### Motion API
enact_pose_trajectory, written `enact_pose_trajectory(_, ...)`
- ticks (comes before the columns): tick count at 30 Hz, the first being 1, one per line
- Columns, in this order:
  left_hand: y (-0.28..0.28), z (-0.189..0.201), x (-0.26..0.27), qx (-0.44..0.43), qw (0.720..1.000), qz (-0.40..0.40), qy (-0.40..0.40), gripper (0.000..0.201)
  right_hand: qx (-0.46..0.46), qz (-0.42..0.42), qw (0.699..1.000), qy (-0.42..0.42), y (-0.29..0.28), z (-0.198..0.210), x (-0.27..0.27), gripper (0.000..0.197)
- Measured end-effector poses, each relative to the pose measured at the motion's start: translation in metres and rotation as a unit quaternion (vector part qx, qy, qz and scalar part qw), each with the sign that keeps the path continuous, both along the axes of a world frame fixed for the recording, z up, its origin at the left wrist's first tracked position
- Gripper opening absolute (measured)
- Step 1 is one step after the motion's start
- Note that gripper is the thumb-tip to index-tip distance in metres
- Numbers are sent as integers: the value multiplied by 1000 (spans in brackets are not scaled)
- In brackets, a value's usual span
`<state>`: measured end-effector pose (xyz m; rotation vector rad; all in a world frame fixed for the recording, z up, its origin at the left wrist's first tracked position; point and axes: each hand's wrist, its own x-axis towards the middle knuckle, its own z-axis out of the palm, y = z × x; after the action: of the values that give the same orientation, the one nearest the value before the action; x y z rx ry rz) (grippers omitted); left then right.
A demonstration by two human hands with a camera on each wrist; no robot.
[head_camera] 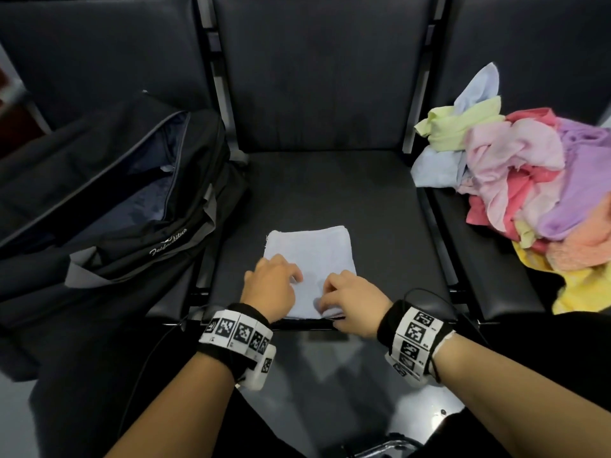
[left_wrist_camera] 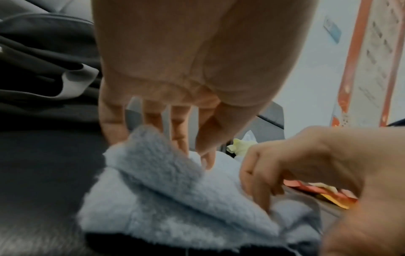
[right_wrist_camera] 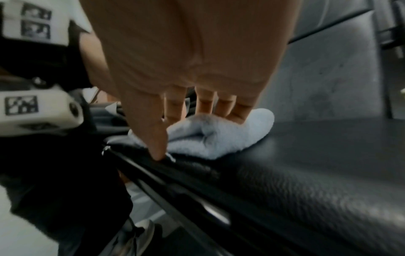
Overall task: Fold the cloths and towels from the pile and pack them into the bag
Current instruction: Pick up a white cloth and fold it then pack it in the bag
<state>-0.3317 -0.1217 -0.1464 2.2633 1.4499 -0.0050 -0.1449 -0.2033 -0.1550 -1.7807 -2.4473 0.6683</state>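
A pale blue terry towel [head_camera: 310, 259], already folded into a flat rectangle, lies on the middle black padded seat [head_camera: 380, 209], its near edge at the seat's front rim. Both hands work that near edge. The left hand [head_camera: 269, 285] has its fingers spread and mostly straight, with a flap of the towel raised against them; whether the hand pinches the flap cannot be told. The right hand [head_camera: 350, 300] curls its fingers round the near right corner and grips it, thumb down at the seat edge.

The task looks early. 1 towel is mid-fold, probably 1 more fold from being ready. The black zip-top duffel bag [head_camera: 109, 200] stands unzipped on the left seat; a scrap of pale cloth shows inside, though how much is packed cannot be told. The heap of crumpled pastel cloths [head_camera: 515, 180] on the right seat stays large, so most folding and packing is left.
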Motion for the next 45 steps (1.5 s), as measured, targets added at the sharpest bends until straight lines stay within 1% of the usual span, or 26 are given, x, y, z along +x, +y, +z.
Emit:
enact_pose_trajectory(2,-8,0,5,-41,998,-33,42,38,30,22,998,-45,-2,-8,-2,38)
enact_pose_trajectory(3,-11,-1,6,-48,996,-39,60,38,45,23,997,-63,-4,-12,-3,41)
enact_pose_trajectory(5,-14,-1,7,-42,995,-44,83,47,68,14,995,-72,-4,-18,-2,43)
enact_pose_trajectory(6,-14,-2,8,-35,994,-48,89,51,72,2,996,-60,-3,-20,-2,42)
enact_pose_trajectory(8,-15,-4,9,-14,992,-59,108,56,58,-38,998,-1,2,-19,1,40)
enact_pose_trajectory(10,-16,-8,10,17,989,-64,133,55,30,-96,991,89,7,-12,7,37)
enact_pose_trajectory(13,-17,-13,14,84,983,-55,152,43,19,-193,957,217,10,1,18,27)
enact_pose_trajectory(15,-17,-14,16,116,980,-51,150,35,6,-234,940,247,11,6,24,26)
enact_pose_trajectory(17,-15,-14,16,123,981,-50,142,30,2,-250,935,251,11,7,25,25)
enact_pose_trajectory(18,-13,-13,16,122,982,-49,138,28,3,-248,938,244,10,6,24,26)
enact_pose_trajectory(19,-12,-12,16,121,983,-48,133,26,7,-231,948,219,8,5,23,29)
enact_pose_trajectory(21,-9,-10,15,120,983,-50,128,22,31,-155,981,116,2,1,17,43)
enact_pose_trajectory(22,-8,-9,14,118,984,-52,126,21,52,-110,991,63,-1,-3,15,50)
enact_pose_trajectory(23,-6,-8,13,115,984,-55,124,20,71,-73,995,23,-3,-7,12,54)
enact_pose_trajectory(24,-5,-8,13,112,985,-56,119,19,84,-52,995,4,-6,-10,11,55)
enact_pose_trajectory(26,-3,-7,9,105,988,-60,100,18,100,-57,993,29,-7,-16,13,50)
enact_pose_trajectory(29,3,-8,2,98,988,-80,86,28,76,-140,981,111,-4,-18,23,40)
enact_pose_trajectory(31,6,-6,-4,75,992,-75,71,33,60,-191,968,151,0,-14,29,32)
enact_pose_trajectory(32,9,-4,-6,55,995,-63,48,30,56,-205,962,170,3,-11,32,27)
enact_pose_trajectory(34,14,0,-13,-12,999,-7,-40,19,53,-227,950,205,7,-5,38,19)
enact_pose_trajectory(36,19,5,-21,-79,987,40,-135,12,49,-250,936,243,10,-1,47,17)
enact_pose_trajectory(37,22,7,-23,-100,979,47,-172,11,47,-261,929,259,11,-1,51,17)
enact_pose_trajectory(39,24,9,-25,-132,964,56,-223,12,43,-275,917,284,10,-2,59,19)
enact_pose_trajectory(42,26,9,-23,-165,949,76,-258,13,45,-292,905,305,10,-7,65,23)
enact_pose_trajectory(45,29,4,-22,-168,945,90,-265,9,51,-312,897,309,12,-12,66,25)
